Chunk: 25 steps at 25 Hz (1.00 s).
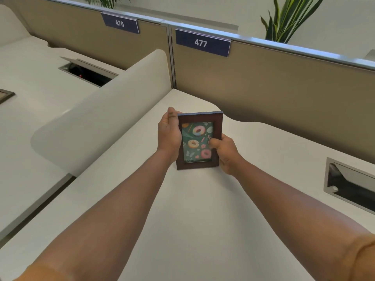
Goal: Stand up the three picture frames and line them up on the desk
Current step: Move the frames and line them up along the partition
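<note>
Two open cable wells (pixel 351 185) sunk in the worktop (pixel 203 209), one at 3 o'clock, one at 10 o'clock; inside only dark shapes, not possible to tell what. Near centre, a brown picture frame (pixel 199 118) with a doughnut print, upright, facing the camera, lower edge on or just over the worktop. Gripped from both sides: left hand (pixel 169 134) along the 9 o'clock edge, fingers behind; right hand (pixel 224 153) at the 4 o'clock corner, thumb on the front. Second frame (pixel 5 95) flat at far 9 o'clock.
</note>
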Tool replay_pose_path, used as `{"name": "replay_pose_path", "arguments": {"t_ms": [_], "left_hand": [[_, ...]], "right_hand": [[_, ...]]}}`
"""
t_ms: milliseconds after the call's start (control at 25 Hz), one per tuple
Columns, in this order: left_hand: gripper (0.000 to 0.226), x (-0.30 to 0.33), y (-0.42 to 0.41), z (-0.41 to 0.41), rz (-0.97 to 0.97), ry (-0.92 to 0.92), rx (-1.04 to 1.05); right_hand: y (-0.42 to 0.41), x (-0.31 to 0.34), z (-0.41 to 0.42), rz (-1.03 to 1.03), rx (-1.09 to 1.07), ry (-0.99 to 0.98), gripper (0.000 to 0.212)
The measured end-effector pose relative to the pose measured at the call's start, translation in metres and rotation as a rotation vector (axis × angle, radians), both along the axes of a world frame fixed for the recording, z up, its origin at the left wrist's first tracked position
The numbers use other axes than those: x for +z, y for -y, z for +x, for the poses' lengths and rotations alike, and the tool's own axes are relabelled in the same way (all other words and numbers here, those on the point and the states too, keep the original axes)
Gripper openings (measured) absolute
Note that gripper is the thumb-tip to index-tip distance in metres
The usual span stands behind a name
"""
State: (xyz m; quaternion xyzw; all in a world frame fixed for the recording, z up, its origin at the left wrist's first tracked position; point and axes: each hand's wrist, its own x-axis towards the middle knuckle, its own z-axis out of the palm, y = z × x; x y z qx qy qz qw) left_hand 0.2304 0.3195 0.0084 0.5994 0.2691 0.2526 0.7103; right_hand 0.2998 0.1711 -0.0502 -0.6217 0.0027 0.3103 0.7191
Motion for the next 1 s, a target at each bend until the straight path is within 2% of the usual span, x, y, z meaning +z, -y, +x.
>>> {"name": "replay_pose_path", "arguments": {"t_ms": [280,400,520,640,760,880,1000], "left_hand": [[0.041,0.003,-0.001,-0.005,0.04,-0.046,0.016],[0.037,-0.003,0.004,-0.01,0.107,-0.101,0.052],[0.047,-0.012,0.013,-0.02,0.326,-0.244,0.215],[0.038,-0.013,0.038,-0.037,0.52,-0.293,0.321],[0.021,0.0,0.076,-0.054,0.615,-0.213,0.201],[0.026,0.025,0.129,-0.07,0.541,-0.173,-0.076],[0.022,0.048,0.188,-0.089,0.472,-0.208,-0.377]], "right_hand": [[-0.002,-0.003,-0.004,-0.01,-0.015,0.017,0.027],[0.004,-0.006,-0.006,0.025,-0.016,0.039,0.044],[0.019,-0.002,-0.01,-0.077,-0.028,0.09,0.071],[0.043,0.013,-0.022,-0.289,0.019,0.205,0.077],[0.079,0.047,-0.048,-0.473,0.134,0.336,0.055],[0.127,0.091,-0.079,-0.753,0.306,0.512,0.021],[0.185,0.131,-0.112,-1.117,0.425,0.671,0.02]]}}
